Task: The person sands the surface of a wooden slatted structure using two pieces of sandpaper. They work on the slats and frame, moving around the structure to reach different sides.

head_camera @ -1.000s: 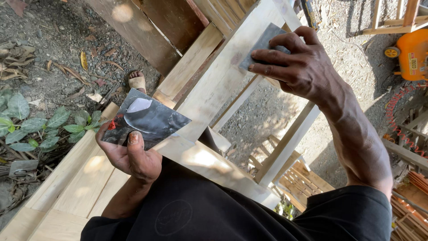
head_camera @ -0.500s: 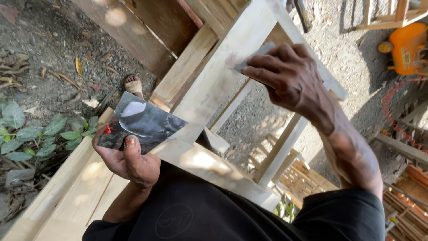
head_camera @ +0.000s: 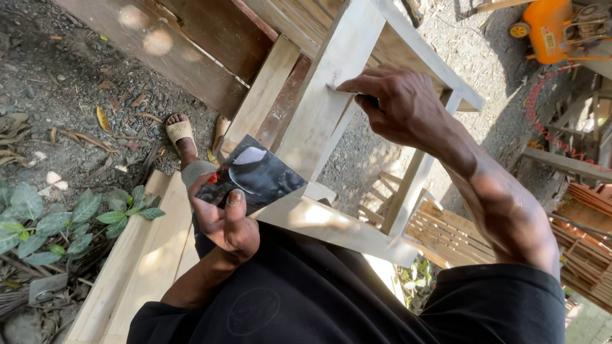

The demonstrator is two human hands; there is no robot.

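Observation:
My left hand (head_camera: 224, 218) holds a dark flat board (head_camera: 253, 174) with a pale blob of filler on it, thumb on top, level in front of my body. My right hand (head_camera: 398, 102) presses a small flat scraper (head_camera: 371, 100), mostly hidden under the fingers, against the edge of a pale wooden frame (head_camera: 322, 114), fingertips touching the wood. The frame's lower rail (head_camera: 338, 226) runs across just beyond my black shirt.
Pale planks (head_camera: 146, 255) lie at the lower left, darker boards (head_camera: 204, 51) at the top. A sandalled foot (head_camera: 180, 135) rests on the gravel ground. Green leaves (head_camera: 57, 223) at left, an orange machine (head_camera: 561, 28) top right, slatted wood pieces (head_camera: 446, 236) beneath the frame.
My right hand has slid along the frame rail toward me, keeping the scraper on the wood. The left hand and its board have stayed about where they were.

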